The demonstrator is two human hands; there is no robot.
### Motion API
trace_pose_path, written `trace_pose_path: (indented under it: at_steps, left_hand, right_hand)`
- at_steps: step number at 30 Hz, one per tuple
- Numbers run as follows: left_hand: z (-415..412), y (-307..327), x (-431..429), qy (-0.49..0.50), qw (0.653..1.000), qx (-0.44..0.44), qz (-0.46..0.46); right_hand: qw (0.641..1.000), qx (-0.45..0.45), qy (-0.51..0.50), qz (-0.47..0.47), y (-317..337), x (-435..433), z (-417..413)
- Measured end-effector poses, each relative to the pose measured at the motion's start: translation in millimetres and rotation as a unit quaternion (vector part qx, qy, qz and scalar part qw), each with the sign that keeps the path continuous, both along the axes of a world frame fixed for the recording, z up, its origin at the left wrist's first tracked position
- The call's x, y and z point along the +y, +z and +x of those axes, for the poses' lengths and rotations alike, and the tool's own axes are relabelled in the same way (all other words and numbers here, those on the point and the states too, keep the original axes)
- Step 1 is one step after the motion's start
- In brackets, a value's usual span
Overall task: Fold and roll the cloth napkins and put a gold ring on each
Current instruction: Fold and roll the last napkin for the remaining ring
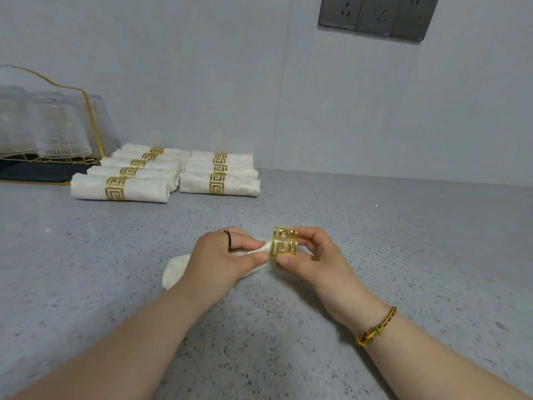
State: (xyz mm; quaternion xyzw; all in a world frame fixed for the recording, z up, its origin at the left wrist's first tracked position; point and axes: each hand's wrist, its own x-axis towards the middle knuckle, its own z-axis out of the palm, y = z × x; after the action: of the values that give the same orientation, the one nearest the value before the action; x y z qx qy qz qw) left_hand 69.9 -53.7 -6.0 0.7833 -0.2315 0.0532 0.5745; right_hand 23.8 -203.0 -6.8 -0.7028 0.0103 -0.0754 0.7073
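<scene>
Nothing readable here. The gold ring (284, 244) only has that cut-out maze pattern, and any print on the wall sockets (377, 13) is too small to make out.

The left hand (227, 255) is curled round the rolled napkin (176, 272), thumb and fingertips squeezing the end nearest the ring. The napkin's other end sticks out past the wrist and lies on the grey speckled counter (375, 241). There's a thin black band (228, 238) on one left finger.

The right hand (311, 258) pinches the ring, thumb on the near edge and fingers curled over the far side. The ring sits just over the tip of the napkin, right between the two hands, in the middle of the counter. A gold beaded bracelet (376, 327) is on that wrist.

Back left against the wall are the finished ones, each white roll with its gold ring round the middle: a left row of five (121, 187) and a right row of four (219, 183), just beside each other. Left of those is a gold wire rack (86, 111) with upside-down glasses (54, 125) in it.
</scene>
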Motion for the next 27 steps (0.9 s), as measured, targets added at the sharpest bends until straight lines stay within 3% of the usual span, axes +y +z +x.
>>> trace_pose_path:
  at_steps: [4,13,17,19,22,23,27]
  left_hand:
    - [0.2,-3.5,1.6,-0.049,0.998,-0.004,0.050]
    - [-6.1,-2.0,0.6,-0.014,0.992,-0.022,0.120]
    - [-9.8,-4.6,-6.2,-0.029,0.954,-0.082,0.289]
    - [-9.5,-2.2,-7.0,-0.014,0.949,-0.095,0.301]
    - [-7.7,-4.4,-5.7,-0.023,0.939,-0.138,0.314]
    - [-6.2,-5.9,-5.2,-0.019,0.936,-0.151,0.317]
    - [-4.3,-5.0,-4.1,0.011,0.932,-0.183,0.314]
  right_hand:
    - [0.993,0.007,0.062,-0.099,1.2,-1.5,-2.7]
    - [0.991,0.030,0.067,-0.113,-0.4,-1.2,-0.5]
    - [0.987,0.031,0.085,-0.131,-2.0,-4.0,0.2]
    - [0.990,0.041,0.110,-0.077,-0.9,-7.9,1.1]
    - [0.982,0.082,0.134,0.105,4.4,-11.2,1.4]
    - [0.981,0.089,0.123,0.118,5.4,-11.5,2.1]
    - [0.994,0.108,0.015,-0.026,6.3,-13.8,3.0]
